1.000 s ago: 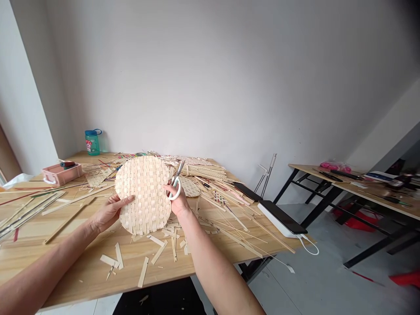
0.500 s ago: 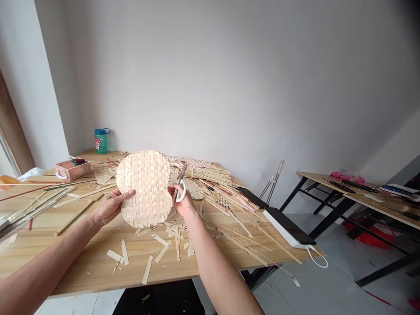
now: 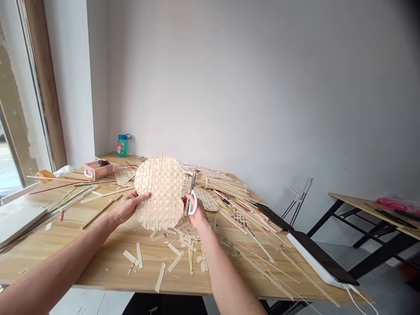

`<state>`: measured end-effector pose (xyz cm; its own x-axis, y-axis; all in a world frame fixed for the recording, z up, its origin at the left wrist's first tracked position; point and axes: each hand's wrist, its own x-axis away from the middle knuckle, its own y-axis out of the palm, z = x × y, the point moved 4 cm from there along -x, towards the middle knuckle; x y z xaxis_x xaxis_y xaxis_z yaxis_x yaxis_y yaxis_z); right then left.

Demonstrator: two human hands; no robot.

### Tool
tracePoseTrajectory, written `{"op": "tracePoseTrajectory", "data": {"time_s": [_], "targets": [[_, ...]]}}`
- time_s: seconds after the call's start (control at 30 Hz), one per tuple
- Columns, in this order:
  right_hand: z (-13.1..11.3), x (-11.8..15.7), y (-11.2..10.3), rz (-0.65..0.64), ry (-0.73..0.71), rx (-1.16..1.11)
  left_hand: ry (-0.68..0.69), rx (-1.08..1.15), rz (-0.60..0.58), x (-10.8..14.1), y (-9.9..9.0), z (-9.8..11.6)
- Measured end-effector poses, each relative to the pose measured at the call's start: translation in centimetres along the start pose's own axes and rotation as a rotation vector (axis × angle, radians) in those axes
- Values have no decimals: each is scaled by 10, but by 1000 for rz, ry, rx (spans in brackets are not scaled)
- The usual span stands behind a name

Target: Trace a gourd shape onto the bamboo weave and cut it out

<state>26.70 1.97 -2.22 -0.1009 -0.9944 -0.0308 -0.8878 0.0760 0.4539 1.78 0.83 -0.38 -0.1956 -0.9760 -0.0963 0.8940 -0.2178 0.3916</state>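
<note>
A pale woven bamboo piece (image 3: 160,188), rounded with a trimmed edge, is held up over the table. My left hand (image 3: 127,208) grips its lower left side, thumb flat on the front and fingers behind. At its right edge, my right hand (image 3: 198,214) is closed around white-handled scissors (image 3: 193,199), whose blades point up beside the weave. Some right fingertips are hidden, so I cannot tell whether they also press on the woven piece. Cut strip scraps (image 3: 172,251) lie on the table below.
Bundled bamboo strips (image 3: 226,186) and other woven pieces (image 3: 206,199) lie behind. A pink basket (image 3: 98,169) and a teal bottle (image 3: 122,146) stand at back left. A phone on a white block (image 3: 323,258) sits at the table's right edge. Loose long strips (image 3: 256,262) spread across the right side.
My view has turned left, so everything sits farther right in the picture. The woven piece has turned a little and looks rounder. Both hands keep their holds.
</note>
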Motion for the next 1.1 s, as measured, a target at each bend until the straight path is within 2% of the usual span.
{"op": "tracePoseTrajectory", "data": {"time_s": [0.13, 0.37, 0.5, 0.73, 0.93, 1.1], "targets": [[-7, 5, 1, -32, -78, 127, 6, -3, 0, -3, -4, -2], [-22, 12, 6, -87, -343, 600, 32, -25, 24, -6, -8, 1], [-26, 16, 8, -64, -382, 831, 53, -46, 52, -6, -10, 5], [-27, 19, 15, -76, -360, 877, 72, -53, 86, -8, -14, 6], [-28, 22, 18, -20, -389, 902, 64, -41, 117, -11, -19, 6], [-24, 21, 18, -70, -375, 907, 59, -28, 145, -10, -18, 9]]}}
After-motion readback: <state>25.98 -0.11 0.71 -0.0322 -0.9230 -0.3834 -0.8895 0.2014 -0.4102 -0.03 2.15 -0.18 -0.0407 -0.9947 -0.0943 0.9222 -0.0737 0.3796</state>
